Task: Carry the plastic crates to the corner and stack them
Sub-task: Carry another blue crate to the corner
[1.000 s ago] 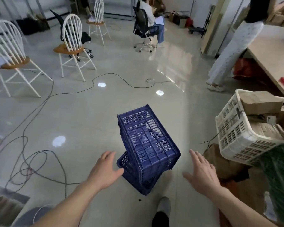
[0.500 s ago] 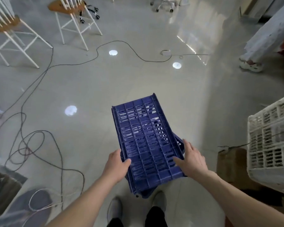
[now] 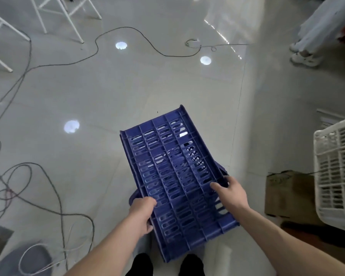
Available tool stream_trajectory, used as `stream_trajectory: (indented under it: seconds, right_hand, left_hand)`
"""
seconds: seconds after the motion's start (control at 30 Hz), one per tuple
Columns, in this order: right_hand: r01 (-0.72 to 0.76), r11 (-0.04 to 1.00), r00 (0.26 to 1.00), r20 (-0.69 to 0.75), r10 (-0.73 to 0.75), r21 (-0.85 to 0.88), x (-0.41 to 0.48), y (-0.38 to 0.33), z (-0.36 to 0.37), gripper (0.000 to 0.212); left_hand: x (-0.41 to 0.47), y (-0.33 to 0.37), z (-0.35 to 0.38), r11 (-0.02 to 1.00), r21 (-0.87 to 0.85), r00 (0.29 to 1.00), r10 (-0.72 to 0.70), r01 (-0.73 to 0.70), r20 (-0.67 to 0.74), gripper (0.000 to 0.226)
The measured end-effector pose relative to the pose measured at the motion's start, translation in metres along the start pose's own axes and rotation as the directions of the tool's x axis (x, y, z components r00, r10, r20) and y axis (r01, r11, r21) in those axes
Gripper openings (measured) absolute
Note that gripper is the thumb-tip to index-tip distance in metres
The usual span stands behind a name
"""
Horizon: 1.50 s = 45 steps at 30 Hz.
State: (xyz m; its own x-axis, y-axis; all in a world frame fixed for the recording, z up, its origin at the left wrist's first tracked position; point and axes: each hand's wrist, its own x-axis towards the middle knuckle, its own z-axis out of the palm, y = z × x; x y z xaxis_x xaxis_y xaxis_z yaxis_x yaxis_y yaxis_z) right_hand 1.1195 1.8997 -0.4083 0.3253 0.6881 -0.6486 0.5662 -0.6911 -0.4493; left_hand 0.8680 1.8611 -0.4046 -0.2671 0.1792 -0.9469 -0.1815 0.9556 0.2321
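Observation:
A blue slotted plastic crate (image 3: 173, 172) is tilted in front of me, its grid face turned up toward the camera, above the floor and my feet. A second blue crate (image 3: 132, 197) shows only as a sliver beneath its left side. My left hand (image 3: 141, 213) grips the upper crate's left edge, thumb on top and fingers underneath. My right hand (image 3: 230, 193) holds the right edge, with fingers curled onto the grid face.
Black and white cables (image 3: 28, 176) loop over the glossy tiled floor at left. White chair legs (image 3: 72, 22) stand at top left. A white crate (image 3: 339, 176) and a cardboard box (image 3: 287, 194) sit at right. Another person's feet (image 3: 305, 56) are at top right.
Both hands closed onto the blue crate's sides, and the crate came nearer and lower in the frame. The camera tilted down, so the chairs and the standing person slid toward the top.

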Motion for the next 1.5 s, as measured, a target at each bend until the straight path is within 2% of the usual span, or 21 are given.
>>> stream_trajectory:
  seconds: [0.1,0.17,0.33,0.4,0.47,0.53,0.57,0.6,0.63,0.7,0.77,0.83,0.93,1.0,1.07,1.13,1.23,1.27,1.3,1.37,1.5]
  right_hand:
    - [0.005,0.995,0.997,-0.075,-0.013,-0.101,0.015,-0.014,-0.019,0.050]
    - [0.024,0.980,0.992,-0.115,-0.047,-0.196,0.031,-0.021,-0.038,0.047]
    - [0.015,0.915,0.997,-0.061,-0.044,-0.404,0.062,-0.010,-0.069,0.071]
    - [0.031,0.884,0.996,-0.056,-0.064,-0.467,0.063,0.001,-0.067,0.080]
    - [0.071,0.882,0.993,-0.050,-0.107,-0.467,0.061,0.008,-0.067,0.083]
    - [0.080,0.909,0.986,-0.099,-0.131,-0.410,0.061,0.015,-0.069,0.082]
    - [0.044,0.925,0.978,-0.172,-0.117,-0.378,0.063,0.023,-0.071,0.081]
    - [-0.032,0.942,0.964,-0.258,-0.059,-0.333,0.061,0.029,-0.074,0.082]
    - [-0.122,0.961,0.942,-0.335,0.032,-0.249,0.060,0.036,-0.076,0.083]
    - [-0.283,0.958,0.894,-0.352,0.277,0.035,0.056,0.054,-0.076,0.086]
    - [-0.353,0.845,0.870,-0.191,0.454,0.401,0.056,0.075,-0.072,0.082]
    - [-0.346,0.682,0.871,-0.050,0.489,0.644,0.057,0.085,-0.067,0.076]
    - [-0.293,0.614,0.894,-0.017,0.447,0.733,0.052,0.071,-0.073,0.057]
    - [-0.266,0.622,0.898,-0.045,0.438,0.736,0.053,0.059,-0.077,0.059]
    - [-0.227,0.678,0.897,-0.120,0.425,0.699,0.057,0.051,-0.080,0.066]
    - [-0.178,0.749,0.895,-0.212,0.393,0.638,0.066,0.044,-0.083,0.071]
    - [-0.106,0.815,0.929,-0.235,0.285,0.570,0.073,0.015,-0.085,0.059]
    - [-0.089,0.833,0.939,-0.232,0.253,0.547,0.072,0.004,-0.085,0.051]
    - [-0.059,0.849,0.947,-0.240,0.215,0.525,0.072,-0.007,-0.084,0.043]
    - [0.003,0.868,0.953,-0.264,0.147,0.497,0.065,-0.022,-0.078,0.029]
    - [0.090,0.896,0.962,-0.272,0.036,0.435,0.048,-0.035,-0.067,0.021]
  left_hand:
    - [-0.012,-0.003,0.017,0.993,-0.071,0.987,-0.090,0.100,0.130,0.023]
    - [-0.022,-0.006,0.036,0.984,-0.096,0.969,-0.127,0.150,0.212,0.021]
    - [-0.027,-0.017,0.070,0.978,-0.009,0.910,-0.191,0.209,0.369,0.019]
    - [-0.021,-0.022,0.069,0.980,0.006,0.908,-0.185,0.197,0.377,0.023]
    - [-0.007,-0.014,0.058,0.994,0.004,0.948,-0.105,0.109,0.301,0.044]
    - [0.010,0.015,0.037,0.995,0.069,0.996,0.066,-0.070,0.062,0.072]
    - [0.017,0.036,0.025,0.975,0.128,0.980,0.190,-0.180,-0.065,0.079]
    - [0.023,0.058,0.013,0.937,0.196,0.935,0.321,-0.289,-0.153,0.082]
    - [0.026,0.079,0.003,0.882,0.289,0.881,0.434,-0.373,-0.188,0.081]
    - [0.037,0.118,-0.011,0.734,0.486,0.807,0.583,-0.474,-0.093,0.075]
    - [0.051,0.138,-0.016,0.647,0.578,0.826,0.557,-0.497,0.087,0.069]
    - [0.059,0.144,-0.018,0.580,0.659,0.841,0.519,-0.479,0.154,0.066]
    - [0.070,0.143,-0.017,0.564,0.710,0.846,0.526,-0.421,0.084,0.055]
    - [0.063,0.132,-0.020,0.667,0.616,0.848,0.530,-0.419,0.004,0.040]
    - [0.052,0.106,-0.030,0.753,0.505,0.845,0.528,-0.422,-0.083,0.024]
    - [0.045,0.073,-0.045,0.835,0.409,0.881,0.453,-0.368,-0.134,0.038]
    - [0.048,0.023,-0.066,0.963,0.192,0.968,0.215,-0.188,-0.130,0.084]
    - [0.044,0.012,-0.068,0.982,0.134,0.983,0.148,-0.132,-0.113,0.096]
    - [0.038,0.006,-0.068,0.994,0.067,0.991,0.087,-0.080,-0.104,0.099]
    - [0.026,0.002,-0.069,1.000,-0.009,0.998,0.013,-0.013,-0.062,0.092]
    - [0.018,0.017,-0.068,0.987,-0.136,0.995,0.088,-0.081,0.042,0.086]
